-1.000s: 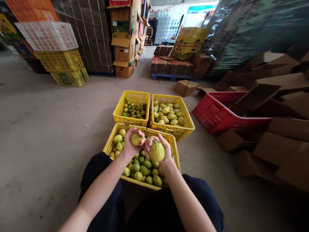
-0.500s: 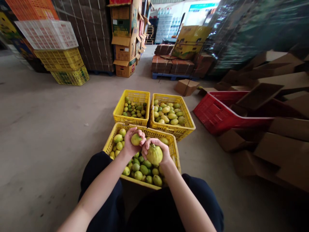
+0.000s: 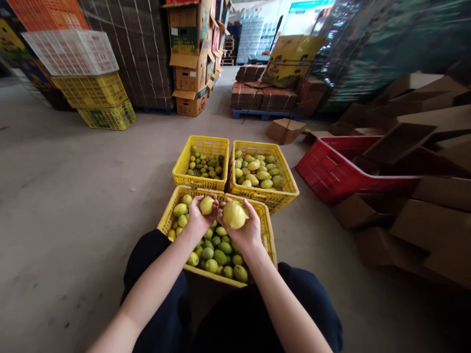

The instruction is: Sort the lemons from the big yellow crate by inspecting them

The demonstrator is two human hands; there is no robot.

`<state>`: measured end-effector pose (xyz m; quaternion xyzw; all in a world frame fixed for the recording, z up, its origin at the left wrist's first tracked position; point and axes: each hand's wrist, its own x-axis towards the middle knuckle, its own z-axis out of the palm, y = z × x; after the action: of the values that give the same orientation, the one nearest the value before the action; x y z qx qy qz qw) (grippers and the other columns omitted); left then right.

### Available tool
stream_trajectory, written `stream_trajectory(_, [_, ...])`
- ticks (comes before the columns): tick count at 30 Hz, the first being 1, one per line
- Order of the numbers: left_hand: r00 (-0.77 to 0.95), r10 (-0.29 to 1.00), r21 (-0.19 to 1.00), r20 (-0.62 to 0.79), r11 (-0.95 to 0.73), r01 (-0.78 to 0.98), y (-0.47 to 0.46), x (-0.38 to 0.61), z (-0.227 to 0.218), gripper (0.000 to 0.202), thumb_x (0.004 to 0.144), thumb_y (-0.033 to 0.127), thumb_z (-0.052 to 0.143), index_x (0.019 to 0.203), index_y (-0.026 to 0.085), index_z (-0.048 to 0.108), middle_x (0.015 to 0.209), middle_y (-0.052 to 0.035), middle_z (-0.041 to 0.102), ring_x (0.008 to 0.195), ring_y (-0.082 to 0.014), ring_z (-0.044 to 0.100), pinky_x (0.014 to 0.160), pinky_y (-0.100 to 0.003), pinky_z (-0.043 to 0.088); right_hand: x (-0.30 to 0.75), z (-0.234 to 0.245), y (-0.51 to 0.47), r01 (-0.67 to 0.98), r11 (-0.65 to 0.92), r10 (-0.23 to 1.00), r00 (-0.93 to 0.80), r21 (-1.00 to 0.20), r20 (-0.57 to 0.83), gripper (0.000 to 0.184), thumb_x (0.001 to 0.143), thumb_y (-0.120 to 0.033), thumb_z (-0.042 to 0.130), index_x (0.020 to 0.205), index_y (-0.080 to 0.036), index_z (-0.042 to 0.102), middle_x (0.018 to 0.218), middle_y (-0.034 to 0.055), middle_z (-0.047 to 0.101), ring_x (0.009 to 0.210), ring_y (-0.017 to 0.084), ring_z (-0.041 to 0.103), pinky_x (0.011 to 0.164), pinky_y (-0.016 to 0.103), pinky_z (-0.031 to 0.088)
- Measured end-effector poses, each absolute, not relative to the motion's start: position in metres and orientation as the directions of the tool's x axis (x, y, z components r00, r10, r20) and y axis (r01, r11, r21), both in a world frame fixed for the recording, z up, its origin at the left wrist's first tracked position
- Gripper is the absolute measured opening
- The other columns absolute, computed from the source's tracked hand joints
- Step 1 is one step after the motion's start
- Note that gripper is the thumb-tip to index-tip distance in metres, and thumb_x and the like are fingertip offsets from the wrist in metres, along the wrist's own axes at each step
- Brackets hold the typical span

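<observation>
My left hand (image 3: 199, 214) is closed round a small yellow-green lemon (image 3: 206, 205). In my right hand (image 3: 247, 230) rests a larger, paler lemon (image 3: 234, 215), cradled on the palm with the fingers curled about it. Both hands are side by side above the near yellow crate (image 3: 271, 245), which holds many green and yellow lemons (image 3: 220, 257). Beyond it stand two more yellow crates. The far left crate (image 3: 177, 169) has smaller, greener lemons (image 3: 206, 166) in it, while the far right crate (image 3: 290, 189) contains larger yellow ones (image 3: 253, 166).
A red crate (image 3: 327, 171) with cardboard in it stands to the right, among loose open boxes (image 3: 427, 225). Stacked crates (image 3: 90, 90) are at the far left. Farther back are a column of cartons (image 3: 187, 76) and a loaded blue pallet (image 3: 253, 115).
My right hand has turned palm up, rolling the larger lemon and raising it slightly. My left hand keeps its lemon, and its fingers have shifted a little around it.
</observation>
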<state>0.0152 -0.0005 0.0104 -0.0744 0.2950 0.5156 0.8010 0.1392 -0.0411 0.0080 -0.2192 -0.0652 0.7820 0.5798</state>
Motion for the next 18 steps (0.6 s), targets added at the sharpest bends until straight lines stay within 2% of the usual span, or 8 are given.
stream_trajectory(3, [0.249,0.734,0.126,-0.632,0.414,-0.901,0.001,0.014,0.008,0.019,0.084,0.018,0.043,0.089,0.014,0.061,0.078,-0.0074,0.064,0.067,-0.0145,0.066,0.048,-0.017,0.051,0.145,-0.006,-0.034,-0.881,-0.342,0.901,-0.209,-0.326,-0.380,0.023,0.075,-0.029,0.068,0.094,-0.019,0.061,0.079,0.0055,0.072,0.073,0.023,0.069,0.062,0.038,0.062])
stream_trajectory(5, [0.235,0.737,0.139,-0.634,0.408,-0.902,0.001,0.014,0.007,0.019,0.085,0.020,0.043,0.092,0.015,0.061,0.083,-0.0085,0.065,0.075,-0.0175,0.068,0.051,-0.019,0.054,0.148,-0.018,-0.028,-0.861,-0.353,0.883,-0.177,-0.365,-0.436,0.020,0.074,-0.029,0.070,0.088,-0.022,0.058,0.076,0.0034,0.071,0.069,0.022,0.069,0.060,0.039,0.063])
stream_trajectory(8, [0.229,0.734,0.168,-0.639,0.424,-0.890,0.002,0.016,0.005,0.020,0.086,0.023,0.044,0.095,0.016,0.061,0.082,-0.0082,0.064,0.076,-0.0191,0.068,0.056,-0.023,0.057,0.151,-0.037,-0.022,-0.846,-0.319,0.862,-0.070,-0.428,-0.502,0.018,0.074,-0.033,0.069,0.079,-0.025,0.054,0.071,0.0016,0.069,0.066,0.021,0.068,0.057,0.039,0.062])
stream_trajectory(11, [0.239,0.706,0.166,-0.666,0.453,-0.876,0.003,0.017,0.003,0.023,0.086,0.024,0.044,0.097,0.014,0.062,0.080,-0.0079,0.062,0.072,-0.0186,0.067,0.058,-0.024,0.057,0.150,-0.049,-0.019,-0.835,-0.271,0.871,-0.001,-0.479,-0.491,0.018,0.074,-0.037,0.067,0.074,-0.026,0.053,0.072,0.0024,0.069,0.068,0.022,0.068,0.057,0.040,0.062])
stream_trajectory(14, [0.250,0.687,0.164,-0.682,0.477,-0.864,0.003,0.018,0.001,0.025,0.085,0.024,0.045,0.097,0.011,0.063,0.079,-0.0096,0.062,0.068,-0.0185,0.064,0.057,-0.024,0.055,0.149,-0.055,-0.018,-0.824,-0.253,0.897,-0.003,-0.507,-0.442,0.019,0.073,-0.039,0.065,0.072,-0.026,0.052,0.069,0.0031,0.068,0.071,0.024,0.068,0.057,0.041,0.061])
stream_trajectory(18, [0.260,0.717,0.151,-0.647,0.455,-0.878,0.001,0.017,0.003,0.022,0.083,0.022,0.046,0.093,0.012,0.064,0.081,-0.0106,0.064,0.073,-0.0193,0.066,0.060,-0.024,0.056,0.150,-0.058,-0.017,-0.803,-0.255,0.904,-0.001,-0.539,-0.427,0.017,0.072,-0.039,0.062,0.074,-0.026,0.051,0.065,0.0014,0.064,0.071,0.024,0.067,0.058,0.041,0.060])
